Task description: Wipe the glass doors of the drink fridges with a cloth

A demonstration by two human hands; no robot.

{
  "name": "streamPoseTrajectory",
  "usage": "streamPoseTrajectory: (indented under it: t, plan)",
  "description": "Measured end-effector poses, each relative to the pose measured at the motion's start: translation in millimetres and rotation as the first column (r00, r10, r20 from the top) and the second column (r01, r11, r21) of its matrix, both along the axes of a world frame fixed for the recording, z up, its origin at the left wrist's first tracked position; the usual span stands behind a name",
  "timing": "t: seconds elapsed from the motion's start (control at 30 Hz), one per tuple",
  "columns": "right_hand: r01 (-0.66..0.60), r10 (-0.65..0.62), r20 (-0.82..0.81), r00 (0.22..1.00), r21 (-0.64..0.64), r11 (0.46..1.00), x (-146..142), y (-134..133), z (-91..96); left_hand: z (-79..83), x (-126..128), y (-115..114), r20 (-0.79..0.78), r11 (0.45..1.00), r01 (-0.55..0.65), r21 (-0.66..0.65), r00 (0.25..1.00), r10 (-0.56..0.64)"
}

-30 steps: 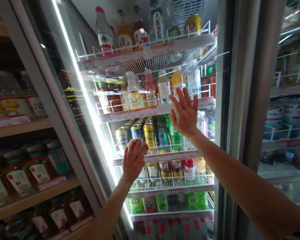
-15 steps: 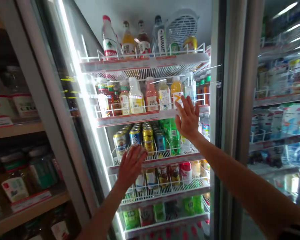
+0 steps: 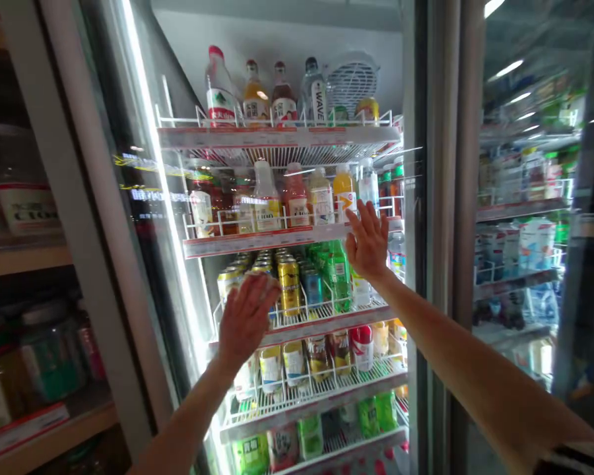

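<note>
My right hand (image 3: 369, 244) is raised with fingers spread and palm toward the glass door of a lit drinks fridge. From here it overlaps an orange juice bottle (image 3: 345, 185) and the second shelf's edge. Lower and to the left, my left hand (image 3: 245, 320) is stretched out in front of the can shelf, slightly blurred. A pale patch shows by its fingertips; I cannot tell whether it is a thin cloth or a reflection. Beside that hand stand a gold can (image 3: 290, 287) and, further right, green bottles (image 3: 339, 274). Whether either palm touches the glass is hidden.
A bright light strip (image 3: 161, 165) runs down the fridge's left side. Bottles stand on the top shelf (image 3: 277, 137). A metal door frame (image 3: 443, 231) rises at the right, with another stocked cooler beyond. Wooden shelves (image 3: 24, 260) with jars are at the left.
My left hand has shifted a little left across the can shelf. My right hand keeps about the same place by the orange bottle. The view has turned slightly.
</note>
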State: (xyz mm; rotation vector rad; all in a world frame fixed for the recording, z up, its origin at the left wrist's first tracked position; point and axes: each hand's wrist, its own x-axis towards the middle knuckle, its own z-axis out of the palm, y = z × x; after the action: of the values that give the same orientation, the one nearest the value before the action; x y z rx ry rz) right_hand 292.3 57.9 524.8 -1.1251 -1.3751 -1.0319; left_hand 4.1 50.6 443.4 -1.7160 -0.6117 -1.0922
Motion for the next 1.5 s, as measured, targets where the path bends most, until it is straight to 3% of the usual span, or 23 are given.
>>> streamPoseTrajectory:
  t: [0.1, 0.17, 0.23, 0.33, 0.4, 0.57, 0.63, 0.7, 0.83, 1.0, 1.07, 1.17, 1.27, 1.33, 1.5]
  plan:
    - [0.009, -0.009, -0.007, 1.0, 0.011, 1.0, -1, 1, -0.8, 35.2, -33, 5, 0.268, 0.996, -0.034, 0.082, 0.963, 0.011]
    - [0.01, -0.01, -0.019, 1.0, 0.009, 1.0, -2, 1, -1.4, 44.6, -38, 6, 0.359, 0.992, -0.021, 0.124, 0.933, -0.025]
    - [0.006, -0.006, -0.027, 1.0, 0.007, 1.0, -3, 1, -2.2, 36.2, -26, 5, 0.305, 0.995, 0.018, 0.101, 0.951, -0.048]
    - [-0.007, 0.007, -0.031, 0.999, 0.018, 1.0, -2, 1, -3.3, 12.1, -1, 3, 0.075, 0.999, 0.044, 0.022, 0.996, -0.045]
    - [-0.015, 0.016, -0.022, 1.0, 0.026, 1.0, -1, 2, -3.8, 8.3, 0, 3, 0.04, 0.999, 0.029, 0.02, 0.999, -0.03]
    - [0.005, -0.005, -0.001, 1.0, 0.057, 0.998, -1, 3, -4.9, 45.6, -35, 6, 0.359, 0.994, -0.03, 0.104, 0.933, -0.01]
    - [0.019, -0.019, -0.004, 1.0, 0.066, 0.998, -3, 3, -5.8, 52.8, -35, 7, 0.41, 0.99, -0.02, 0.136, 0.911, -0.038]
    - [0.028, -0.027, -0.017, 0.999, 0.057, 0.998, -5, 3, -6.6, 48.8, -24, 8, 0.345, 0.992, 0.046, 0.122, 0.935, -0.085]
    - [0.031, -0.031, -0.038, 0.999, 0.016, 0.999, -4, 3, -6.6, 41.4, -5, 8, 0.033, 0.994, 0.111, 0.008, 0.993, -0.111]
    - [0.024, -0.025, -0.053, 0.998, -0.015, 1.0, -11, -6, -5.2, 70.1, -5, 11, 0.301, 0.991, 0.119, 0.065, 0.944, -0.133]
    - [-0.025, 0.025, -0.013, 1.0, -0.008, 1.0, -27, -16, -8.5, 75.4, 9, 12, 0.251, 0.983, 0.178, 0.034, 0.951, -0.181]
    - [-0.23, 0.232, 0.211, 0.949, -0.036, 0.973, -64, -30, -21.0, 70.4, 36, 14, 0.091, 0.963, 0.268, -0.007, 0.959, -0.267]
    - [-0.392, 0.405, 0.298, 0.864, -0.106, 0.914, -101, -34, -37.8, 60.6, 42, 14, 0.11, 0.952, 0.304, -0.035, 0.948, -0.299]
    - [-0.398, 0.411, 0.231, 0.882, -0.103, 0.912, -120, -32, -46.2, 52.6, 30, 11, 0.111, 0.954, 0.288, -0.087, 0.954, -0.278]
    - [-0.236, 0.24, 0.06, 0.969, -0.057, 0.97, -157, -25, -49.5, 23.6, -15, 4, 0.107, 0.962, 0.226, -0.151, 0.971, -0.212]
